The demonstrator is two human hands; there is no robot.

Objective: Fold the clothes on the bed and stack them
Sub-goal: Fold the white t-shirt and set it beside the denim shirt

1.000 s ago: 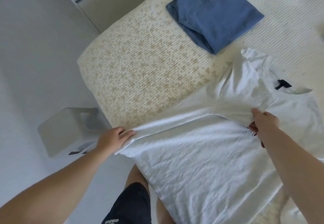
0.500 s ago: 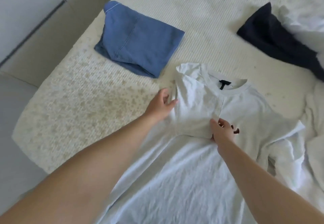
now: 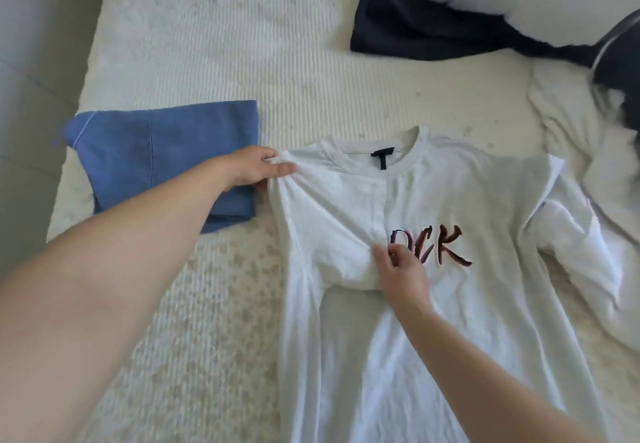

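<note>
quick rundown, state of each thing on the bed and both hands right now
white t-shirt: spread flat, one side folded in over the front, half hiding the print
blue garment: folded, lying beside the shirt
dark garment: unfolded, crumpled at the far side
left hand: grips the shirt's shoulder
right hand: pinches the folded edge

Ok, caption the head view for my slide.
Left hand and right hand folding a white printed cotton T-shirt beside folded blue denim shorts on the bed.
</note>
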